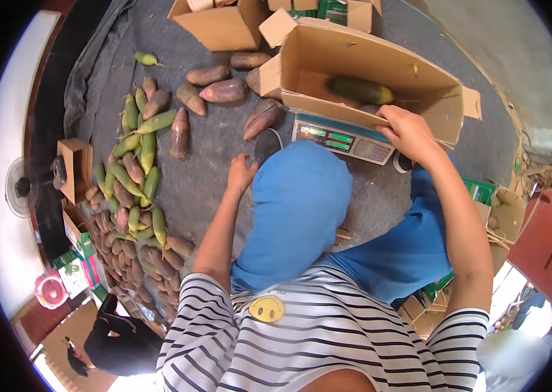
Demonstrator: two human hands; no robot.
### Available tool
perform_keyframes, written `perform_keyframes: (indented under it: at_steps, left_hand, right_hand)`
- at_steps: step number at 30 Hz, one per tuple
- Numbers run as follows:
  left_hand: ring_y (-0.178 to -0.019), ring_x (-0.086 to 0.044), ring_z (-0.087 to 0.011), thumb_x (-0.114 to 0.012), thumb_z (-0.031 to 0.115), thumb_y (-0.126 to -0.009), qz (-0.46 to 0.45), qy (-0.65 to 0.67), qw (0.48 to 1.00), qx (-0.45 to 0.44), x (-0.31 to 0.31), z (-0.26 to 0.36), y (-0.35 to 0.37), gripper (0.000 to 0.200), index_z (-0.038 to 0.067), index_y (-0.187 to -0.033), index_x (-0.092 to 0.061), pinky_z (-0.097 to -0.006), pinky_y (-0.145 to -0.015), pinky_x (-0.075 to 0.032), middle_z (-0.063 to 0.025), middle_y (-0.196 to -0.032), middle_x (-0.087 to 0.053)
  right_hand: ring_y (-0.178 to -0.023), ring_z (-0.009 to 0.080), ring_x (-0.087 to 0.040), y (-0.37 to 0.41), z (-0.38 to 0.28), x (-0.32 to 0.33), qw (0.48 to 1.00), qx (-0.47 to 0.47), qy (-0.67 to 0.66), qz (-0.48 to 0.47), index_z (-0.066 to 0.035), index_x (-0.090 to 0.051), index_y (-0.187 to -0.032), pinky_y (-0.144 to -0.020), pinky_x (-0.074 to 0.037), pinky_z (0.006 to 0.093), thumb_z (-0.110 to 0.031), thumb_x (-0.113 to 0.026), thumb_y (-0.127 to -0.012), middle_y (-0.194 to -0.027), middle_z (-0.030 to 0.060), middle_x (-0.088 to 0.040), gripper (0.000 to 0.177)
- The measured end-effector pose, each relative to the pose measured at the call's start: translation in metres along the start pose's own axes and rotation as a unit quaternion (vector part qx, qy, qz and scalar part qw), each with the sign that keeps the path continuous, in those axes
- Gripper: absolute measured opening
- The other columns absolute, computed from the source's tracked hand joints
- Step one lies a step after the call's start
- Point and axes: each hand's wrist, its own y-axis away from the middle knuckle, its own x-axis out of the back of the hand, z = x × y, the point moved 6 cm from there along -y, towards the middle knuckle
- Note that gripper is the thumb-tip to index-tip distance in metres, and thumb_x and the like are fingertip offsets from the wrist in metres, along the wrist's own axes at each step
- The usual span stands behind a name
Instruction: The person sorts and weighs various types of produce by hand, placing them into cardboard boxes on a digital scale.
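An open cardboard box [374, 49] rests on a digital scale [344, 139] with lit green displays. Inside it lies a long dark-green radish [361, 89], and part of a brownish root shows by the near wall. My right hand [410, 134] has its fingers hooked over the box's near edge, gripping the cardboard. Beside my bent knee, my left hand [242, 173] is empty, its fingers loosely apart near a dark shoe [267, 145]. Close by on the dark floor sheet lies a large purplish-brown root [262, 119].
Several more purplish roots [223, 91] lie left of the box. Farther left is a heap of green radishes [148, 151] and brown roots [133, 271]. Other cardboard boxes [223, 25] stand behind. At lower left, a person in dark clothes [119, 343] is near a pink fan [52, 289].
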Motion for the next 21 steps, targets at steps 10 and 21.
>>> perform_keyframes:
  at_steps: [10, 21]
  left_hand:
    - [-0.129, -0.037, -0.0338, -0.072, 0.02, -0.073, 0.09, -0.052, 0.995, 0.011, 0.0, 0.02, -0.086, 0.076, 0.005, -0.137, -0.033, -0.0426, -0.102, -0.037, -0.0189, -0.14, -0.038]
    - [-0.114, -0.05, -0.0365, -0.079, 0.033, -0.066, -0.072, -0.1, 0.991, 0.053, -0.009, 0.022, -0.132, 0.077, 0.012, -0.13, -0.042, -0.0431, -0.094, -0.044, -0.0186, -0.127, -0.049]
  right_hand:
    - [-0.087, 0.0334, -0.058, -0.009, -0.006, 0.003, 0.999, -0.034, 0.0, -0.017, -0.006, -0.053, -0.094, -0.072, -0.046, 0.0429, -0.015, -0.06, -0.083, -0.089, 0.0125, -0.059, 0.016]
    - [-0.086, 0.0315, -0.059, -0.012, -0.008, 0.001, 0.999, -0.051, 0.006, -0.016, -0.006, -0.054, -0.093, -0.071, -0.046, 0.041, -0.014, -0.061, -0.082, -0.089, 0.0111, -0.059, 0.015]
